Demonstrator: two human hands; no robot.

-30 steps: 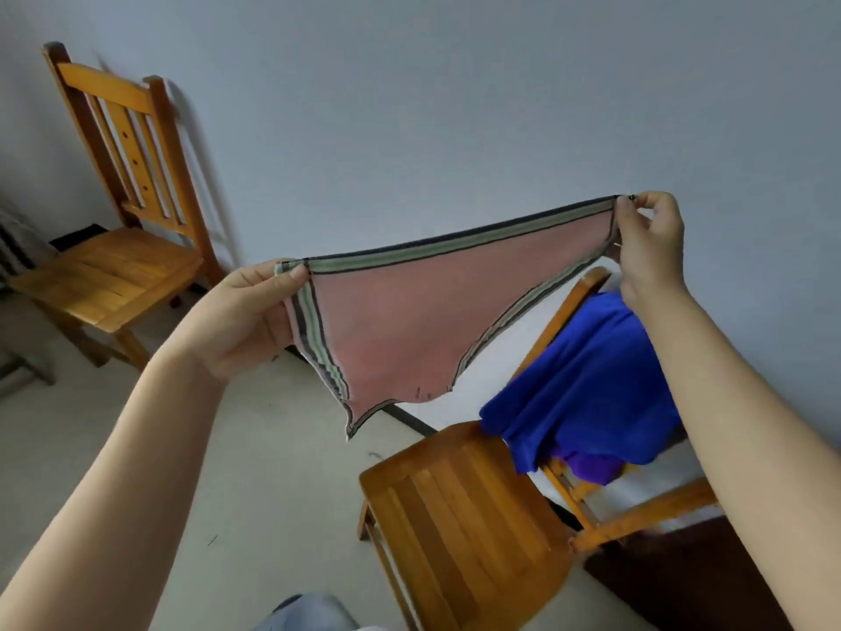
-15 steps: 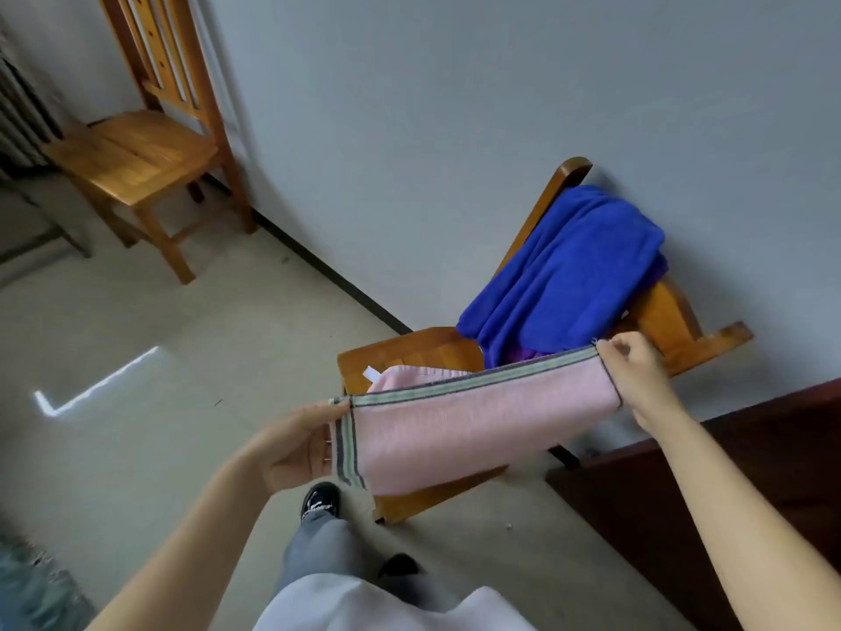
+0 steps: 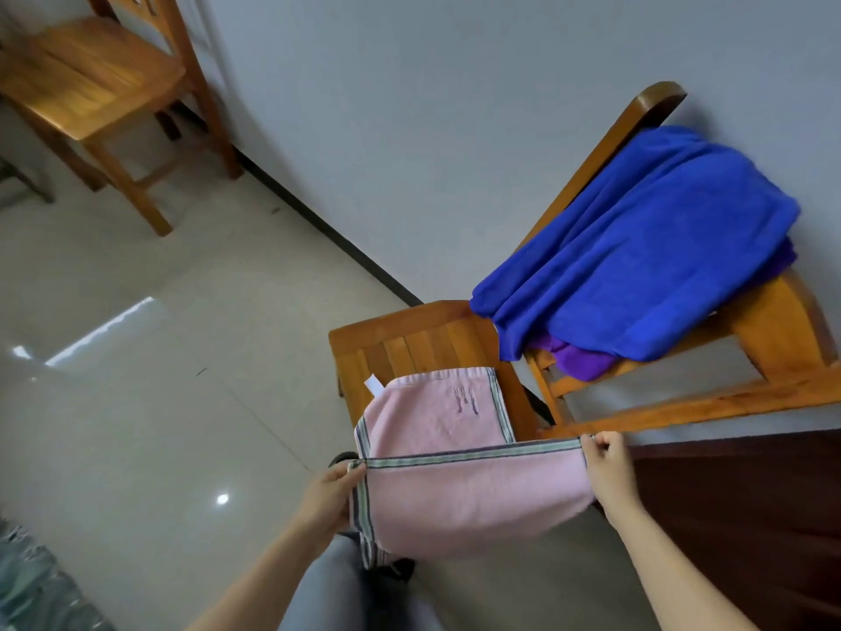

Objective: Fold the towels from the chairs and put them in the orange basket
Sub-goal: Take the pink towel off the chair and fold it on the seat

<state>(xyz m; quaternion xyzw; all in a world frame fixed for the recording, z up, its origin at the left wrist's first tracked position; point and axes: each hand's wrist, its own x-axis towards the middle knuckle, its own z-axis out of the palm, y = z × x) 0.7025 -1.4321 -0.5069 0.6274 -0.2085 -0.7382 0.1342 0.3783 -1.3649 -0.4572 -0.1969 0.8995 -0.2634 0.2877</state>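
A pink towel (image 3: 459,494) with striped borders lies partly on the seat of the near wooden chair (image 3: 409,339), its far part flat on the seat and its near part hanging over the front edge. My left hand (image 3: 330,494) pinches the left corner of its striped edge. My right hand (image 3: 607,462) pinches the right corner, holding that edge taut. A blue towel (image 3: 637,248) is draped over this chair's backrest, with a purple towel (image 3: 578,362) showing beneath it. The orange basket is out of view.
A second wooden chair (image 3: 91,84) stands at the far left by the grey wall. A dark brown surface (image 3: 751,516) lies to my right. My legs and dark shoes (image 3: 391,571) are below the towel. The floor is pale glossy tile.
The pink towel came down from in front of the wall onto the near chair seat. Its far part now lies flat there, while both hands keep hold of the striped edge.
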